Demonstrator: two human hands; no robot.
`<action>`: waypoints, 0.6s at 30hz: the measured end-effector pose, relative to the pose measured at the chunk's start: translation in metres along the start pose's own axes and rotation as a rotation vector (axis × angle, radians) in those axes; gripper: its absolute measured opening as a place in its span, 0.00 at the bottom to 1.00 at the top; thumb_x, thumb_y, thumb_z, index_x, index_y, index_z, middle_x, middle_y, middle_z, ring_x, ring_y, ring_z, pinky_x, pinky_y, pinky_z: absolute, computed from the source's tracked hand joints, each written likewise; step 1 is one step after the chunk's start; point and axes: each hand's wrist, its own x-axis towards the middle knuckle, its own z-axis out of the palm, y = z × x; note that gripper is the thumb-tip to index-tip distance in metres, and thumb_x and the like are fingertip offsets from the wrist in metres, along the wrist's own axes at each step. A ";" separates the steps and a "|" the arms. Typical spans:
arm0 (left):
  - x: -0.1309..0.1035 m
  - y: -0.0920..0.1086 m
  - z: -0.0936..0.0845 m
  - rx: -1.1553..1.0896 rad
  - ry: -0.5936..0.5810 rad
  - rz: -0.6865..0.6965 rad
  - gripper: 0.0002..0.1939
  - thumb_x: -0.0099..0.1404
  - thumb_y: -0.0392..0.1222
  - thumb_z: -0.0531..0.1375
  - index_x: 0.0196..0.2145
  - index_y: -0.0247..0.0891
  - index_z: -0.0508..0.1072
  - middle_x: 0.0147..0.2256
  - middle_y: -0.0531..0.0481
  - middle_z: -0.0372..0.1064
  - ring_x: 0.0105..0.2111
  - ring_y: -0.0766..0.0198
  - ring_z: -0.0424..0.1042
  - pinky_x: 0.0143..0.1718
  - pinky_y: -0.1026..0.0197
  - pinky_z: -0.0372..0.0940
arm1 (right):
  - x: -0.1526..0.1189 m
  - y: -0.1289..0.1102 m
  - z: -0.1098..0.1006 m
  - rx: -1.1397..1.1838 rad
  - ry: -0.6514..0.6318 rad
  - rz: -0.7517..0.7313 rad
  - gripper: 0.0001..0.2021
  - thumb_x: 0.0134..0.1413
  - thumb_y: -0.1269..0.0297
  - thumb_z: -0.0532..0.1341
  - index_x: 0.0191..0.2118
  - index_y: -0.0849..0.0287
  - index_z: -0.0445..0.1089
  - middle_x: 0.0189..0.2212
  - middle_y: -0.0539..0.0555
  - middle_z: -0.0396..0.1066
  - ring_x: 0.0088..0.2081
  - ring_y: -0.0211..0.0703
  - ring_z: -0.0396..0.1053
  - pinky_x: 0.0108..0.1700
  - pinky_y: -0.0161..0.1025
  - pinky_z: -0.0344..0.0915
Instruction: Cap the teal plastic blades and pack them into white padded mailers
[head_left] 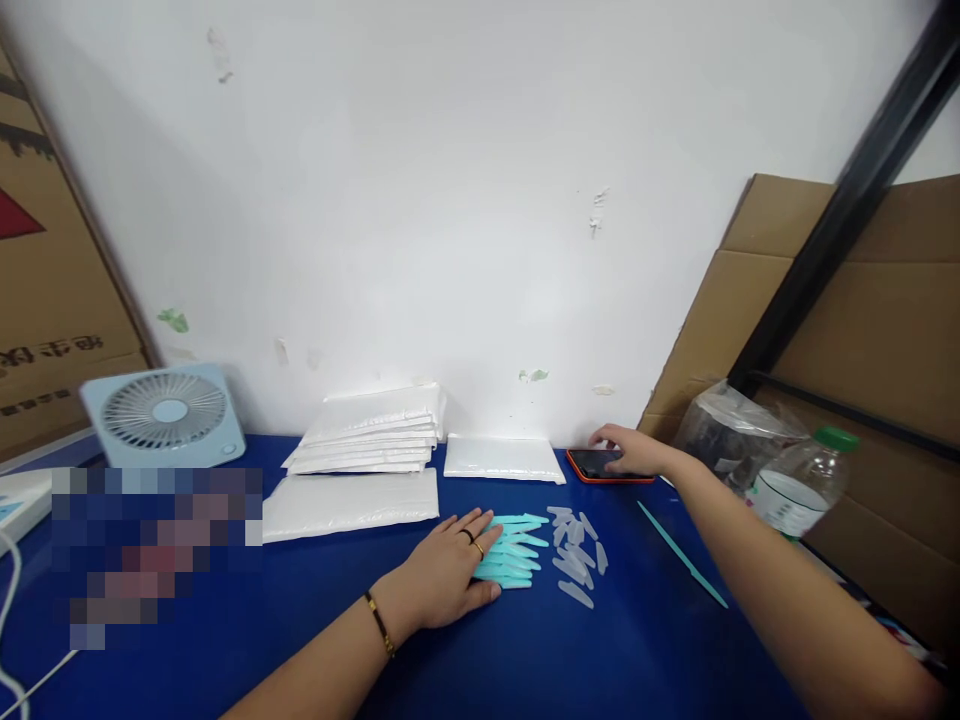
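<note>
My left hand (457, 565) lies flat, fingers spread, over a row of slim turquoise plastic tools (517, 550) that look like eyebrow razors. Their tapered ends stick out to the right from beneath it. Beside them is a loose pile of small translucent blade covers (576, 560). At the back right, my right hand (626, 450) reaches over a phone (600, 465) in an orange case, which lies on the table. Its fingers are apart, with the thumb at the dark screen. A single turquoise razor (681, 552) rests diagonally near my right forearm.
White padded mailers (367, 435) are stacked against the wall, with one mailer (504, 458) to their right. A light blue fan (169, 415) stands back left. A green-capped bottle (802, 485), a clear plastic bag (724, 430) and cardboard (757, 260) border the blue table (600, 660) at right.
</note>
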 end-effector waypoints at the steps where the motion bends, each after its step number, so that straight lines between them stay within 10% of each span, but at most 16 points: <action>1: -0.001 0.004 0.000 0.002 -0.001 0.013 0.34 0.62 0.60 0.48 0.61 0.43 0.48 0.62 0.46 0.42 0.61 0.52 0.43 0.59 0.50 0.45 | -0.007 -0.011 0.005 0.055 0.006 -0.037 0.16 0.43 0.65 0.60 0.42 0.58 0.69 0.42 0.56 0.68 0.40 0.45 0.66 0.43 0.38 0.61; 9: 0.011 0.015 0.008 -0.036 0.153 0.005 0.17 0.66 0.45 0.45 0.45 0.44 0.70 0.45 0.49 0.68 0.48 0.58 0.63 0.50 0.56 0.57 | -0.026 -0.088 0.059 0.164 0.092 -0.128 0.03 0.43 0.67 0.61 0.28 0.58 0.70 0.31 0.52 0.68 0.32 0.39 0.65 0.34 0.33 0.59; 18: 0.026 -0.009 0.007 -0.172 0.198 -0.280 0.07 0.57 0.41 0.54 0.27 0.39 0.71 0.28 0.50 0.70 0.30 0.62 0.68 0.30 0.63 0.59 | -0.041 -0.114 0.072 0.346 0.310 -0.034 0.04 0.51 0.63 0.57 0.31 0.57 0.66 0.25 0.49 0.68 0.26 0.37 0.63 0.27 0.32 0.55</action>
